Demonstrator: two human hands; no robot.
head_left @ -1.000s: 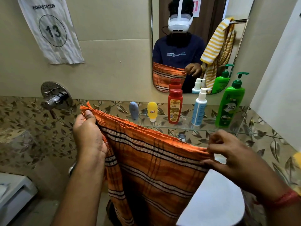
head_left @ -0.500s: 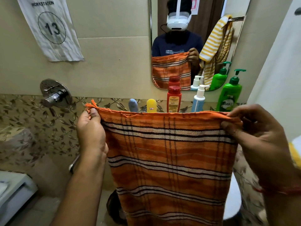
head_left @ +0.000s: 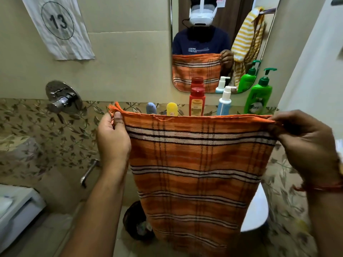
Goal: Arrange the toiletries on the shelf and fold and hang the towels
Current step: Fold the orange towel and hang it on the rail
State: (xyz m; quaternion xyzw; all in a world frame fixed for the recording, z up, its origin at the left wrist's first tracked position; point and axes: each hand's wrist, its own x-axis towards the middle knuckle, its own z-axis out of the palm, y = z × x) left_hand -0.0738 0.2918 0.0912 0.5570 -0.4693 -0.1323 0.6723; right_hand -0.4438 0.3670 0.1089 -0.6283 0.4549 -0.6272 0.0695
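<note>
The orange striped towel (head_left: pixel 200 164) hung in front of the person at chest height, spread flat between both hands, its top edge level and taut; the left hand (head_left: pixel 113 140) pinched the frayed left corner between thumb and curled fingers, while the right hand (head_left: pixel 304 143) pinched the right corner the same way; behind the top edge stood the red bottle (head_left: pixel 197 102), the white pump bottle (head_left: pixel 224 102) and the green pump bottle (head_left: pixel 259 95). The cloth looked thin, light and limp, sagging inward lower down; it would likely crease wherever it was let go, so the two top corners seemed the right holds for folding; the loose fringe might snag.
</note>
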